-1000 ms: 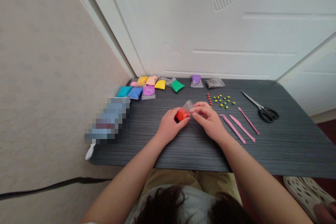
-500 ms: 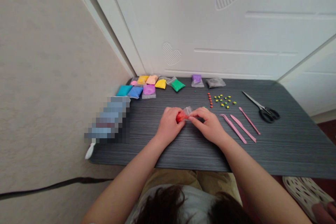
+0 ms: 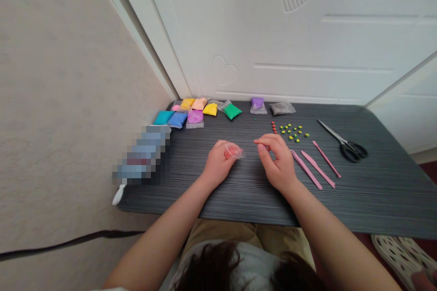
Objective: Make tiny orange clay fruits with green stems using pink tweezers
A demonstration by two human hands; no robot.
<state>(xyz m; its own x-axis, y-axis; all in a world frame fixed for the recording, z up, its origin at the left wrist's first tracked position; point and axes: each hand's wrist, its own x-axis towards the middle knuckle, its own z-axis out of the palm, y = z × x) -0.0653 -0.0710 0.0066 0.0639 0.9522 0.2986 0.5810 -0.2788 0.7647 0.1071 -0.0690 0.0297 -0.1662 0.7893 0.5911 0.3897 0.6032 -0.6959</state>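
A white panelled door (image 3: 273, 41) rises behind the dark, streaked table (image 3: 246, 204), which carries everything in use. Over its middle, the left hand (image 3: 218, 161) is curled closed around a small bag, while the right hand (image 3: 277, 161) is near it, apart from the bag, its thumb and forefinger tips drawn close together; I cannot tell whether anything sits between them. Black-handled scissors (image 3: 344, 143) lie at the right, blades towards the door. Nearer the right hand are three slim pink tools (image 3: 317, 168), set slantwise side by side. The held clear bag (image 3: 238, 151) pokes out from the thumb side of the left hand. Its visible part runs roughly left to right, the see-through end pointing towards the right hand; the remainder is hidden in the grip. The plastic is thin and glossy with a curved pale edge, and a soft-looking red lump (image 3: 231, 149) shows through it. Beyond the right hand are small yellow-and-green pieces (image 3: 297, 140) and, beside those, a short row of red beads (image 3: 274, 129).
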